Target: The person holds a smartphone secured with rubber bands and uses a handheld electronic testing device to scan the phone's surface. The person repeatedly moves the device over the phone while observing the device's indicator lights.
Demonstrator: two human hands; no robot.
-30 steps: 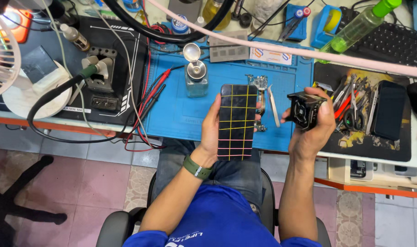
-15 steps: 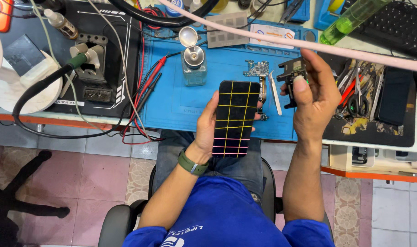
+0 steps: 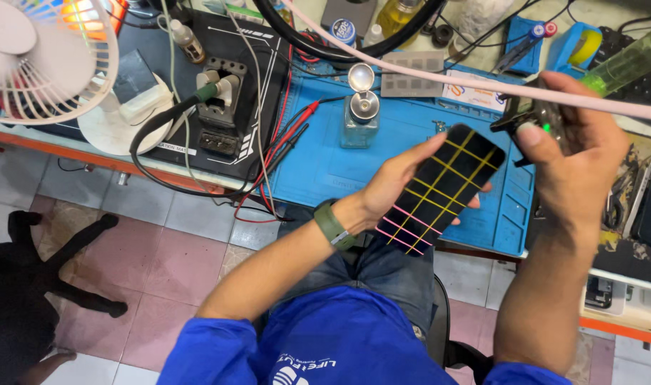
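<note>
My left hand (image 3: 389, 187) holds a black phone (image 3: 443, 187) flat on its palm, screen up, with a grid of yellow and pink lines on the glass. A green band sits on that wrist. My right hand (image 3: 578, 146) is raised just right of the phone's top end and grips a small dark tool (image 3: 529, 121) with a green light, its tip close to the phone's upper corner. Both hands hover over the blue work mat (image 3: 325, 164) at the bench's front edge.
A glass pump bottle (image 3: 359, 117) stands on the mat left of the phone. Red and black probe leads (image 3: 286, 142) trail over a black mat with a holder (image 3: 222, 107). A white fan (image 3: 43, 60) sits far left. Tools lie at right. A pink hose (image 3: 482, 82) crosses above.
My right hand lifted the small dark tool off the bench and brought it to the phone's top corner. The phone tilted to the right in my left hand. The camera view swung.
</note>
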